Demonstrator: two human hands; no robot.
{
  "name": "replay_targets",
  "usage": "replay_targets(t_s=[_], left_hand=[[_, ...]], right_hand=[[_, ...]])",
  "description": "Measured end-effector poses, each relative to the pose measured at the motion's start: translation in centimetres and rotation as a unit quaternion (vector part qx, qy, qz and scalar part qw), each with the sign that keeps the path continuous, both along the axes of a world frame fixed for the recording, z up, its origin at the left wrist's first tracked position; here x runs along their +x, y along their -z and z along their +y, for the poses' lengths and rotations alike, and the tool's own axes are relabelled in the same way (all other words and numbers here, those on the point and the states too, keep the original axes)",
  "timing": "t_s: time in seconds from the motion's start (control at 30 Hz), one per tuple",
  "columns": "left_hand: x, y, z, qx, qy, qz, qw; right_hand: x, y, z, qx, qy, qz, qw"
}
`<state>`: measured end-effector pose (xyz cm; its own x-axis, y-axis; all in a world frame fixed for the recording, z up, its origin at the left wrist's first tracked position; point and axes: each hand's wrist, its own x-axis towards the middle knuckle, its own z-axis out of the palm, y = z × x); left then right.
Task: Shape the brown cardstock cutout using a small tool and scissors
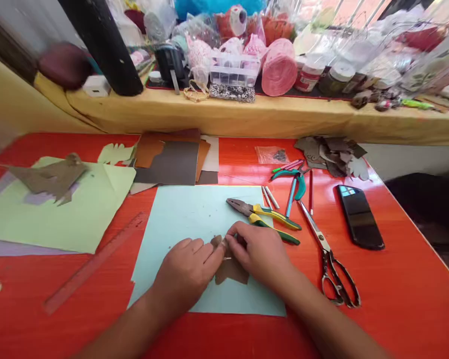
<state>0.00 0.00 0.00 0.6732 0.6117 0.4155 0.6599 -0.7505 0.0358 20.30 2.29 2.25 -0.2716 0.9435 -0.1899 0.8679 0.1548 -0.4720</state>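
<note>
Forearms (123,334) reach over the red desk (404,299): the left hand's (189,269) fingers close on the top of a brown cutout (232,273), low on a blue sheet (179,209), where the right hand's (264,249) fingers also pinch it, finer detail hidden. Rightward lie pliers (254,213), scissors (322,242) and a phone (360,217).

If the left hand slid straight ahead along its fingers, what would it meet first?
Most likely the right hand: its fingers lie just ahead of the left hand's, at the flat brown cut-out piece. Whether they already touch is unclear.
</note>
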Motion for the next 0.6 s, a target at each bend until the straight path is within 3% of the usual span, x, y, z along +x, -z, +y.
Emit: replay_targets(t_s=[0.6], left_hand=[[0.0,0.19,0.33,-0.013,-0.001,-0.013,1.0]], right_hand=[[-0.02,-0.03,-0.12,0.009,0.01,0.018,1.0]])
